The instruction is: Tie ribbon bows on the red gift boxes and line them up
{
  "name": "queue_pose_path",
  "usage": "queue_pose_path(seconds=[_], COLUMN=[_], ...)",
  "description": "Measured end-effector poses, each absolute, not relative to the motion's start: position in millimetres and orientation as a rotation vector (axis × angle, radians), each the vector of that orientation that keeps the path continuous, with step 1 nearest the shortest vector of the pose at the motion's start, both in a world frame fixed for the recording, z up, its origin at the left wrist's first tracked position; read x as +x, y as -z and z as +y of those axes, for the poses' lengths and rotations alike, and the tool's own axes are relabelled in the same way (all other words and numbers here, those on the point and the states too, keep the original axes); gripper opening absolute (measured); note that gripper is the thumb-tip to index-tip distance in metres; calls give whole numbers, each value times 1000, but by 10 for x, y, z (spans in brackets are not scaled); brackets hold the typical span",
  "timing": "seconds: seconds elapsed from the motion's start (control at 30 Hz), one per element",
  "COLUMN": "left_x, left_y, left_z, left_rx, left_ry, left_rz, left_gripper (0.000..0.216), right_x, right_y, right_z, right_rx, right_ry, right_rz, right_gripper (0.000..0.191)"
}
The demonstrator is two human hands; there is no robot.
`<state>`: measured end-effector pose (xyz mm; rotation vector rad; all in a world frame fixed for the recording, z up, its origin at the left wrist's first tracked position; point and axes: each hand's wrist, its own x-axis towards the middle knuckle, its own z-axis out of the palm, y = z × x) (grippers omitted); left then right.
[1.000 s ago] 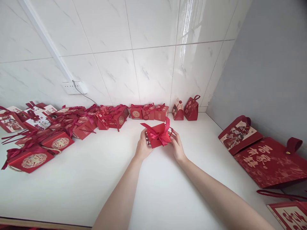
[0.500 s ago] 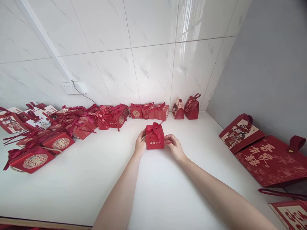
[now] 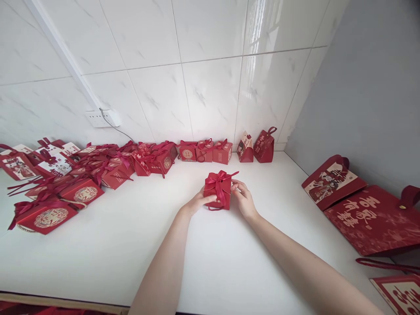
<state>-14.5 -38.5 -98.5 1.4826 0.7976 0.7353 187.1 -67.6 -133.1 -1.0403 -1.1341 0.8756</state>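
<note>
A small red gift box (image 3: 224, 200) with a ribbon bow on top and ribbon down its front stands in the middle of the white table. My left hand (image 3: 197, 202) grips its left side, thumb laid across the front face and the other fingers hidden behind. On the box's right side, my right hand (image 3: 243, 197) has its curled fingers and thumb against the edge. One ribbon end sticks out to the upper right, above my right fingers. Below the front face shows part of a dark red cord loop.
Several red ribboned boxes (image 3: 113, 174) crowd the table's left side, and more boxes (image 3: 222, 152) line the tiled wall. Two peaked boxes (image 3: 264, 146) stand at the back right. Larger red boxes (image 3: 370, 218) lie along the grey wall (image 3: 370, 96). A socket (image 3: 103, 118) with a cable sits at left.
The gift box has been turned, so the ribbon now runs down the face toward me and the cord loop has moved from its right side to the front. My left thumb now lies across the front.
</note>
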Motion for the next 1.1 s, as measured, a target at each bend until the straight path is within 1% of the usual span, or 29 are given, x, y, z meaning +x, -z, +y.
queue_pose_path(seconds=[0.07, 0.13, 0.23, 0.3, 0.33, 0.43, 0.5, 0.57, 0.67, 0.8, 0.87, 0.97, 1.1], left_x=[-165, -167, -128, -77, -49, 19, 43, 54, 74, 142, 185, 236, 267], left_y=[962, 953, 964, 988, 1004, 1047, 1057, 1055, 1067, 1119, 1121, 1077, 1022], left_z=[-392, -391, -370, -346, -334, -317, -323, -335, -338, -339, -363, -420, -439], left_rx=[1498, 1503, 1497, 1457, 1433, 1442, 1515, 1567, 1519, 1352, 1325, 1332, 1263], left_ry=[-653, -653, -792, -928, -988, -1072, -1043, -999, -977, -1202, -1282, -1174, -1047], left_rz=[858, 902, 884, 887, 911, 992, 979, 927, 904, 962, 942, 838, 829], left_gripper=[45, 47, 57, 56, 55, 62, 65, 64, 60, 65, 64, 61, 64], right_x=[1872, 1867, 1860, 1851, 1844, 1817, 1804, 1805, 1824, 1830, 1815, 1785, 1757], right_y=[1344, 1332, 1270, 1229, 1218, 1230, 1260, 1289, 1319, 1323, 1296, 1230, 1161], right_z=[-665, -672, -717, -750, -759, -745, -714, -689, -679, -708, -735, -789, -864], right_rx=[-990, -937, -884, -862, -860, -853, -867, -898, -948, -1108, -1163, -1162, -1090], right_ry=[-906, -942, -983, -1019, -1039, -1070, -1049, -1024, -951, -612, -435, -293, -207], right_rz=[-1137, -1139, -1144, -1210, -1259, -1346, -1306, -1263, -1251, -1295, -1368, -1518, -1743], right_gripper=[29, 34, 31, 33, 40, 73, 82, 83, 79, 69, 67, 68, 65])
